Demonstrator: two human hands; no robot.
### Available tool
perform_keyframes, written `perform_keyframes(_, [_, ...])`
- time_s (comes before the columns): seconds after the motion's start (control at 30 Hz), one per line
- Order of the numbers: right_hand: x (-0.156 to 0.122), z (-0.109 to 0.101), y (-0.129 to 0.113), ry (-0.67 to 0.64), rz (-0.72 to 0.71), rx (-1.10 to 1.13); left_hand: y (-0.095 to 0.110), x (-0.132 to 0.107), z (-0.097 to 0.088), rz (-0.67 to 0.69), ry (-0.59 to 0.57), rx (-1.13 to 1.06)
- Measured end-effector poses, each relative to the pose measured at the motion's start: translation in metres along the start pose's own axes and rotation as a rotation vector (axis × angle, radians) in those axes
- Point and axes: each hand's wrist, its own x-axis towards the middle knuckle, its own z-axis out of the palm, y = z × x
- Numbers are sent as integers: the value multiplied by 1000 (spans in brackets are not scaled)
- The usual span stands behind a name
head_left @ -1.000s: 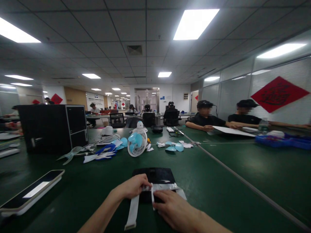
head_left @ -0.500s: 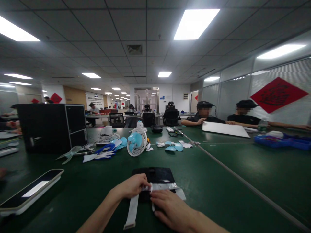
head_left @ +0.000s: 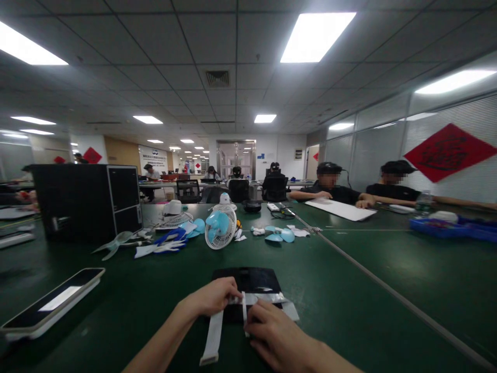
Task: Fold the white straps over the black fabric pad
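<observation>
On the green table, a flat black panel [head_left: 258, 278] lies in front of me. Across it runs a white ribbon cable [head_left: 215, 334], ribbed and flat, its left part hanging toward me with a connector at the end. My left hand [head_left: 219, 296] pinches the cable over the panel's left side, fingertips pressed together. Between the hands a narrow white strip [head_left: 244, 305] stands out across the cable. My right hand [head_left: 269, 326] is closed, with bent fingers against the strip's lower part. The right part of the cable sticks out past the panel's right edge.
A phone-like device [head_left: 58, 300] lies at left, before a black computer case [head_left: 77, 202]. Farther back are a small fan [head_left: 220, 228], blue-white gloves [head_left: 165, 243] and blue fan blades [head_left: 279, 234]. Across the table, co-workers sit by a white board [head_left: 339, 208] and blue trays [head_left: 437, 228].
My right hand has shifted slightly right and its fingers have bent more around the strip. My left hand keeps its pinch. A co-worker's white board has tipped down flatter.
</observation>
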Motion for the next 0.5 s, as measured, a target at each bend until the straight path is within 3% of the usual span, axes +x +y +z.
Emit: perform_keyframes(0.5, [-1,4,-5,-58,-102,39,2,-1,-2,-3,8,-5])
